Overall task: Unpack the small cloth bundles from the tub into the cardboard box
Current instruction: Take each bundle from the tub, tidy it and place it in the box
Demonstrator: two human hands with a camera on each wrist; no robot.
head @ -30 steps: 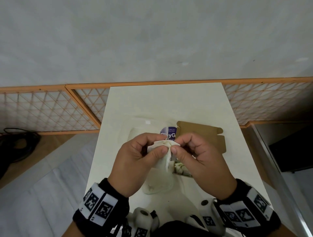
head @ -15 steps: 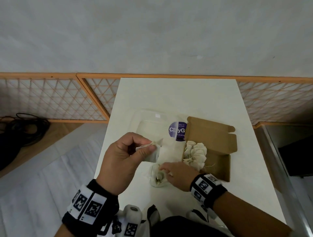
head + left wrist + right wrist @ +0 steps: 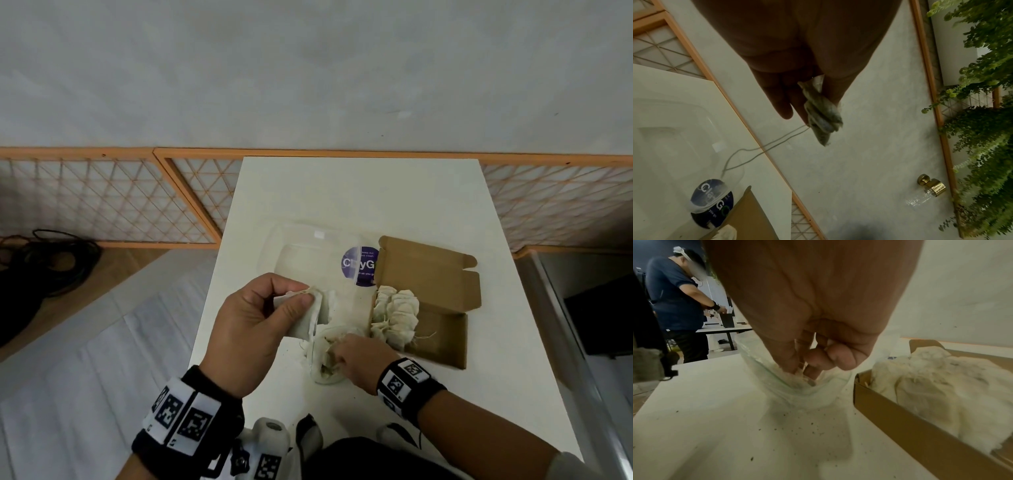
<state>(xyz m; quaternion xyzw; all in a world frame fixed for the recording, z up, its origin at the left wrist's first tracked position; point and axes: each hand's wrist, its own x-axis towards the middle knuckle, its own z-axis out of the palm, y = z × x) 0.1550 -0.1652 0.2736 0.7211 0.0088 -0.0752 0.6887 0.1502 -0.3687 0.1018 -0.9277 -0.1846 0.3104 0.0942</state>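
a pale grey plaster wall (image 3: 308, 68) fills the upper half of the head view, evenly and softly lit. along its base runs an orange-framed lattice screen (image 3: 102, 198) of thin diagonal bars — it carries on to the right behind the white tabletop (image 3: 359, 195). the floor (image 3: 85, 342) shows light grey tiles nearer in and a wooden strip by the screen, where a coil of black cable (image 3: 41, 263) lies. the left wrist view catches green foliage (image 3: 982, 113) and a brass fitting (image 3: 931, 186) on the wall. in the right wrist view another person (image 3: 676, 301) stands at a farther table (image 3: 723, 329) — dim there.
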